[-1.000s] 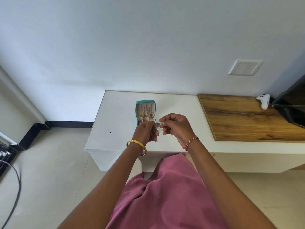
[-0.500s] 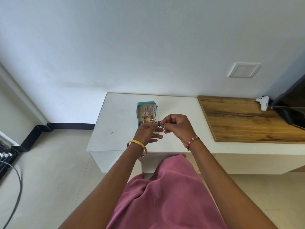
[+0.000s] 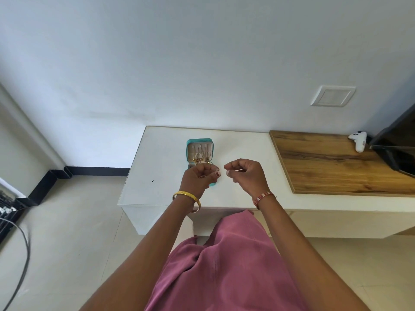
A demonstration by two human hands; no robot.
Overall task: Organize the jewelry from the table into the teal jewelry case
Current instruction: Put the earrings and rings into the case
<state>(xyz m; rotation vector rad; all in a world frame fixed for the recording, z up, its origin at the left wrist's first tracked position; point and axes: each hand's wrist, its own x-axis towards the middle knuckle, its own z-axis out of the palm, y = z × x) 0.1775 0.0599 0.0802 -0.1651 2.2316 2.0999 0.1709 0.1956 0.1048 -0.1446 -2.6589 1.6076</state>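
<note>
A grey cable point(image 3: 21, 250) trails across the tiled floor far to the left of both hands, beside a dark rack point(image 3: 6, 207) at the frame's edge. A person in a pink garment point(image 3: 224, 265) stands at a white table point(image 3: 157, 176), both arms stretched over its near edge. The left hand point(image 3: 198, 178), a gold bangle point(image 3: 186, 196) on its wrist, hovers with fingers curled and the fingertips drawn together as if pinching something small; what it holds, if anything, is too small to tell. Just beyond and partly under that hand lies the teal jewelry case point(image 3: 199, 149), open on the table, its pale lining showing and gold pieces point(image 3: 198, 159) hanging in the raised lid; its lower half is mostly hidden by the hand. A narrow gap separates the two hands. The right hand point(image 3: 244, 176), a red beaded bracelet point(image 3: 262, 197) on its wrist, is likewise curled, thumb and forefinger pinched together on something too fine to make out. To the right of that hand a wooden board point(image 3: 336, 162) tops the counter, a white game controller point(image 3: 358, 140) resting on its far corner next to a dark screen point(image 3: 397, 142). A white wall plate point(image 3: 332, 95) sits above.
</note>
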